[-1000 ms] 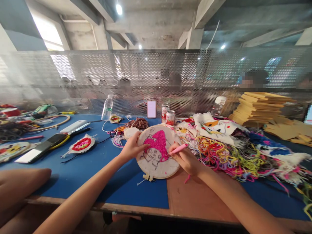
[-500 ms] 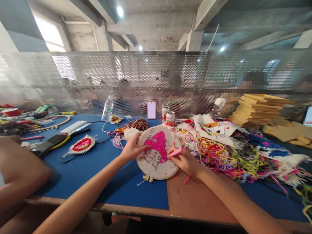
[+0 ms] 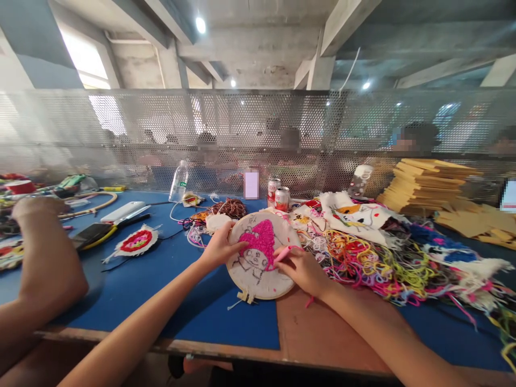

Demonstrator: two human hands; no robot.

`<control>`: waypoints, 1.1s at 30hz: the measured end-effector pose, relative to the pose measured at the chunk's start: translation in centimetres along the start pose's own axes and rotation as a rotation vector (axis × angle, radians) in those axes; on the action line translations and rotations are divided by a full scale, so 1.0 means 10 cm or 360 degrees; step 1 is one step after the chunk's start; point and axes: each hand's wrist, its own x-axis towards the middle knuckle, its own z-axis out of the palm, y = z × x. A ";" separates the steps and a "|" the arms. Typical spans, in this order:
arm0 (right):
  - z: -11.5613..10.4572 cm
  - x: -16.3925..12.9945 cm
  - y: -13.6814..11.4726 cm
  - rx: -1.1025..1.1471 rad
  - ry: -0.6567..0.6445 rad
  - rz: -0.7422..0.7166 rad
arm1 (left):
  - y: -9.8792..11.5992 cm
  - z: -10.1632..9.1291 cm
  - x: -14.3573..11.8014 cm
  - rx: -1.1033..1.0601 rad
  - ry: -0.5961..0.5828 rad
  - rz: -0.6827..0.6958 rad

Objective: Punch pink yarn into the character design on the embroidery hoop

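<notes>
Another person's arm (image 3: 48,263) has swung up at far left, partly covering the phone (image 3: 95,232). From the head view, the left hand (image 3: 219,248) pinches the hooped cloth (image 3: 253,260) at its left rim, over the table (image 3: 226,334) beside the yarn (image 3: 358,260); the right hand (image 3: 305,270) pinches a pink pen (image 3: 284,253) at the pink patch (image 3: 263,239), tip contact unclear.

No text fully legible – scraps of print only.
Clear bottle (image 3: 176,183) had a green label (image 3: 183,184) with pale lettering, first character looked like a C, rest too small. Front can (image 3: 282,199) and rear can (image 3: 273,188) carried print on white and red – too small to read. Hooped cloth (image 3: 238,276) had small dark handwritten characters (image 3: 252,220) near its top edge, above the pink patch (image 3: 263,236); couldn't make them out.
</notes>
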 end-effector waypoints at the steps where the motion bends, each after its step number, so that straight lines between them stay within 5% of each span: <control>1: 0.01 0.00 0.00 -0.0008 0.0028 0.0024 | 0.00 0.00 0.00 0.0008 0.0001 0.0000; 33: -0.07 0.00 -0.08 -0.0107 0.0059 -0.0011 | -0.02 0.05 -0.01 -0.0049 0.0062 -0.0070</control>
